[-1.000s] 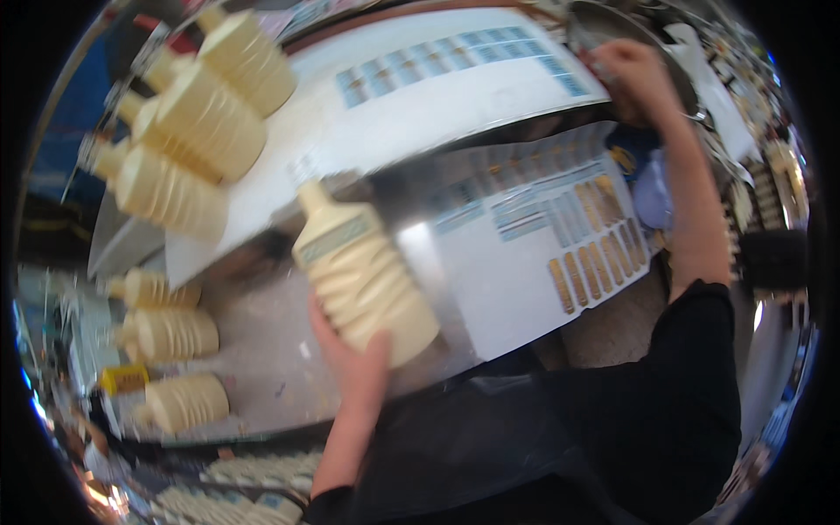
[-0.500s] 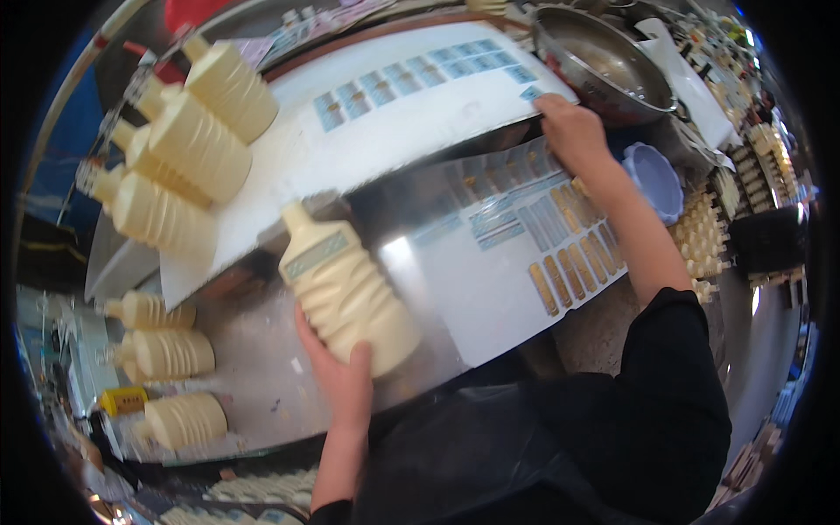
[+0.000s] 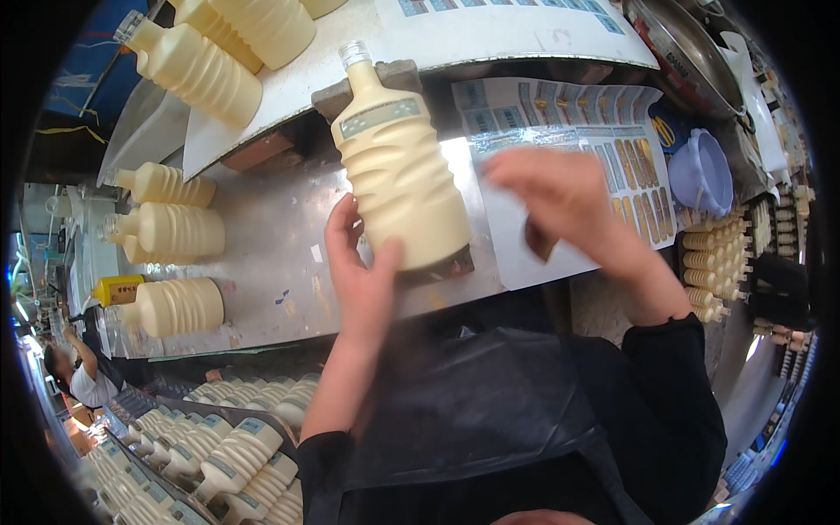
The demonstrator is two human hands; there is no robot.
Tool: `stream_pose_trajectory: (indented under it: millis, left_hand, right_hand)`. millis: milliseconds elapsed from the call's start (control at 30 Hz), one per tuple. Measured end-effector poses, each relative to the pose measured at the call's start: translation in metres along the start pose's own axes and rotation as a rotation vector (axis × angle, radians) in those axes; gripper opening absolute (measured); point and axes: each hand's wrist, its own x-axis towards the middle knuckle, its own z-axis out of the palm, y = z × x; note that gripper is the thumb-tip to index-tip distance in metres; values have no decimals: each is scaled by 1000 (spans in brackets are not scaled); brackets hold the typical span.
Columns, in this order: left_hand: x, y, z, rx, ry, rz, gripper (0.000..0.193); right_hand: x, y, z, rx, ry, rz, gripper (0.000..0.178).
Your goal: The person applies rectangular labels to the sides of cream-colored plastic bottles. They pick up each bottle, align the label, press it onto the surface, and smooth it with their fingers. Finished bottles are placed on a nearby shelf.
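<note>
A cream-coloured plastic bottle [image 3: 407,184] with a ribbed body and a clear threaded neck lies on dark blocks [image 3: 404,77]. Across its shoulder runs a grey-blue patterned strip label [image 3: 381,117]. My left hand [image 3: 363,258] grips the bottle's lower side, thumb near the base and fingers around the left edge. To the right of the bottle, apart from it, my right hand [image 3: 560,197] is blurred by motion. Its fingers are curled, and a small dark brown piece [image 3: 541,241] sticks out below them; its kind is unclear.
Behind the bottle, a raised white board [image 3: 516,44] carries blue labels. A white label sheet [image 3: 516,241] with blue and gold strips lies on the metal bench [image 3: 262,297]. More bottles [image 3: 179,229] stand at left and fill crates below. A lilac basin [image 3: 700,175] sits at right.
My right hand has come away from the labels on the raised board, down and left towards the bottle. The bottle now rests on the blocks, with my left hand still on it.
</note>
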Motion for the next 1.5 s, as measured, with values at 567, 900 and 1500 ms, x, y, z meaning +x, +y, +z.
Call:
stream_pose_trajectory:
  millis: [567,900,1500]
  left_hand:
    - [8,7,13,47,81,-31,78]
    - [-5,-9,3,-34,17,77,66]
    - [2,3,16,-13,67,-10,68]
  right_hand:
    - [-28,-48,47,-398,-104,-315,26]
    - [-22,-50,47,347,-90,710,30]
    - [-43,-49,69,-105,84,179,48]
